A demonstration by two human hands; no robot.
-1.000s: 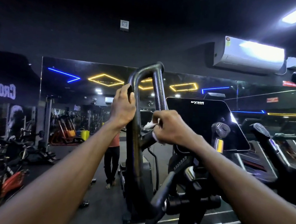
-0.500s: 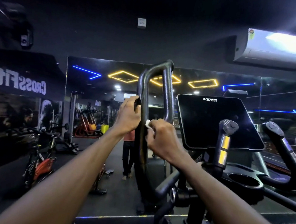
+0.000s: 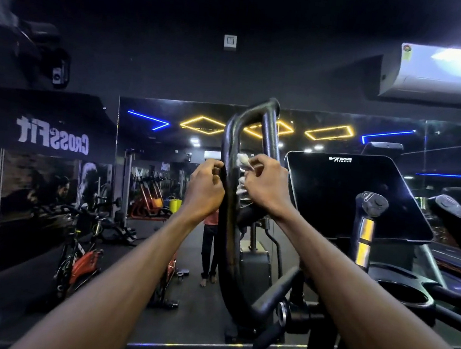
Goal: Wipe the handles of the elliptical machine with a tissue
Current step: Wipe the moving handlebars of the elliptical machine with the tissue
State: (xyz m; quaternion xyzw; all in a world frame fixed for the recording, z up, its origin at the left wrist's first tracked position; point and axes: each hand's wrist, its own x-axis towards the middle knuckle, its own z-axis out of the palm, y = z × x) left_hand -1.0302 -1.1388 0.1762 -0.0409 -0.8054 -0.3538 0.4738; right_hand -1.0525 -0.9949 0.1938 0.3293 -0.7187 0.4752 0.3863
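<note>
A tall black looped handle (image 3: pixel 235 135) of the elliptical machine rises in the centre of the head view. My left hand (image 3: pixel 206 187) grips its left bar from the left side. My right hand (image 3: pixel 268 185) holds a crumpled white tissue (image 3: pixel 242 160) and presses it against the inner side of that same bar, just right of my left hand. Part of the tissue is hidden under my fingers. A short fixed handle with yellow grip plates (image 3: pixel 366 228) stands to the right, and another black handle (image 3: pixel 457 223) sits at the far right.
The machine's dark console screen (image 3: pixel 349 192) tilts up right of my hands, with a cup holder (image 3: pixel 401 294) below it. A wall mirror (image 3: pixel 169 145) ahead reflects gym bikes and a standing person. An exercise bike (image 3: pixel 81 255) stands at left. An air conditioner (image 3: pixel 444 74) hangs top right.
The view has shifted left. My right hand with the tissue moved from the lower bar across to the left bar and slightly upward; my left hand keeps its grip on that bar.
</note>
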